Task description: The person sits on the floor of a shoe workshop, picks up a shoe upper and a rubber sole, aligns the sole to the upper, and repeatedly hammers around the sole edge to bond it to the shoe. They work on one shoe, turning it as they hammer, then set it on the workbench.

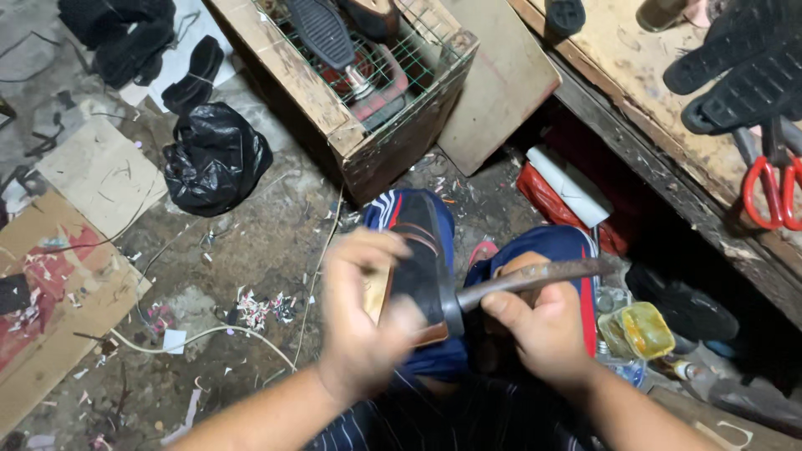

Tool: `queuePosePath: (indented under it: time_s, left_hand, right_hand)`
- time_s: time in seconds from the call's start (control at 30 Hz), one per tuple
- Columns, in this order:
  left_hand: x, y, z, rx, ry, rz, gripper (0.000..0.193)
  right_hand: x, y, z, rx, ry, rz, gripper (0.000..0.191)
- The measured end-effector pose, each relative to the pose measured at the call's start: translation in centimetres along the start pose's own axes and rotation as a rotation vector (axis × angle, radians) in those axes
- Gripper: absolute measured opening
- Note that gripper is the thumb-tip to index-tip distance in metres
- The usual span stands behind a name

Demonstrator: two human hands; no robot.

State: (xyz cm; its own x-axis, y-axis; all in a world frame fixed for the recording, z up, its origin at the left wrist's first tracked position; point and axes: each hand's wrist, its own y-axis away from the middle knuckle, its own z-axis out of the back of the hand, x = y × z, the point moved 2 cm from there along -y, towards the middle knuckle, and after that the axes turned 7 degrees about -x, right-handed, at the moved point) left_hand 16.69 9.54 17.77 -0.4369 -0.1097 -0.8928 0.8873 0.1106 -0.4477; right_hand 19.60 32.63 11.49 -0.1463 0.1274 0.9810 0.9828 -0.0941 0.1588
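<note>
My left hand (361, 313) has its grip closed around a shoe sole (418, 259), dark face up, resting on my knee. My right hand (543, 326) grips a hammer (501, 288) by its handle, the head just touching the sole's right edge. I judge I'm mid-hammering; the next blow needs the sole held steady, fingers clear.

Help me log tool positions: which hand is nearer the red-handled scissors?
Right. The right hand grips the hammer below-left of the scissors; the left hand, on the shoe sole, is farther left.
</note>
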Motion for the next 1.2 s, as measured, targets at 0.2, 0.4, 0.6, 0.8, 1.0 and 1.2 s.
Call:
queuePosePath:
  time_s: [0.2,0.4,0.6,0.8,1.0,1.2]
  left_hand:
    - [5.0,3.4,-1.3,-0.132,0.676,1.387,0.038]
    - [9.4,3.0,-2.5,-0.266,0.415,0.843,0.049]
    - [10.5,3.4,-2.0,-0.154,0.09,0.651,0.061]
    - [10.2,1.9,-1.6,-0.041,-0.011,0.649,0.064]
    - [10.2,2.2,-1.8,-0.039,-0.041,0.696,0.062]
    - [10.0,2.1,-1.7,-0.03,-0.004,0.683,0.058]
  right_hand:
    - [-2.6,0.6,-1.3,0.041,0.205,-0.043,0.024]
    - [-4.7,-1.3,-0.8,-0.05,0.048,-0.281,0.015]
    - [-4.5,-1.2,-2.5,-0.169,0.265,-0.196,0.017]
    - [-3.9,-2.8,-1.7,-0.105,0.357,-0.143,0.016]
    - [-5.2,-4.3,-1.4,-0.109,0.303,-0.089,0.013]
    - [-6.1,-5.6,-1.4,-0.055,-0.04,-0.208,0.018]
